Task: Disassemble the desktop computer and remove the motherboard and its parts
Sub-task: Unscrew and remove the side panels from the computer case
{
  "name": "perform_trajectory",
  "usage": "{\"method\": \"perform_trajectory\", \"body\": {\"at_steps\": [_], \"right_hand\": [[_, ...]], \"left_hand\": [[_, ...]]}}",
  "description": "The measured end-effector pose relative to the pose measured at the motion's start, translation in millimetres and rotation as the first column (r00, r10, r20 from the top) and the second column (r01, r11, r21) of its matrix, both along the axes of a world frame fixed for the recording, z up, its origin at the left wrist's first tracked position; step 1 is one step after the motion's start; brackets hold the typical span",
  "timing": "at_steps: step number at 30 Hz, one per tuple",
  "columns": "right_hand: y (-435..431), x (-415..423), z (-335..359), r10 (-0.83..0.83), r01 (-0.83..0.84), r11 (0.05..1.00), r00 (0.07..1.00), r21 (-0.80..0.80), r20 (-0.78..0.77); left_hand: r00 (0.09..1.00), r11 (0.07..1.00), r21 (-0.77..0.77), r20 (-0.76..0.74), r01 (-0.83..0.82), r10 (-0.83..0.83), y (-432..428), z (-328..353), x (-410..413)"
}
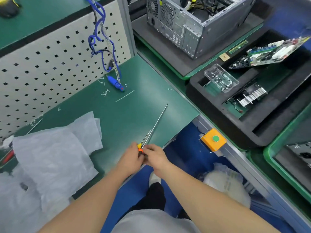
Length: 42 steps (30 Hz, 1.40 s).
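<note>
Your left hand (130,158) and right hand (155,156): fingers curled, clamped on handles of two long-shaft steel screwdrivers (158,120) at green bench mat (143,76) edge, probably sorting tools. Green motherboard (272,53) already out, propped in black foam tray (218,125); grey metal computer case (178,29) behind.

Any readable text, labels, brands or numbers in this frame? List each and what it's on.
None legible.
motherboard: printing too blurred.
computer case rear panel: markings too small.
plastic bag on the floor: faint print, blurred.
button box: no lettering visible.
</note>
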State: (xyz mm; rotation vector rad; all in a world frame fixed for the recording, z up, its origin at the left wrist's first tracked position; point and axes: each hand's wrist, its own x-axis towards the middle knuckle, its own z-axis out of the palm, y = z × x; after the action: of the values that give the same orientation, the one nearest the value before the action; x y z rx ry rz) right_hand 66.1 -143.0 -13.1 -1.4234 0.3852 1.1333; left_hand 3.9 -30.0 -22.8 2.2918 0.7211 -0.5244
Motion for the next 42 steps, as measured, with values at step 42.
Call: {"method": "perform_trajectory", "body": {"at_steps": [42], "right_hand": [[-689,-33,157,-0.575,0.983,0.179,0.131,-0.032,0.808]], "left_hand": [[0.740,0.632,-0.461,0.610,0.623,-0.285,-715,180,76]]}}
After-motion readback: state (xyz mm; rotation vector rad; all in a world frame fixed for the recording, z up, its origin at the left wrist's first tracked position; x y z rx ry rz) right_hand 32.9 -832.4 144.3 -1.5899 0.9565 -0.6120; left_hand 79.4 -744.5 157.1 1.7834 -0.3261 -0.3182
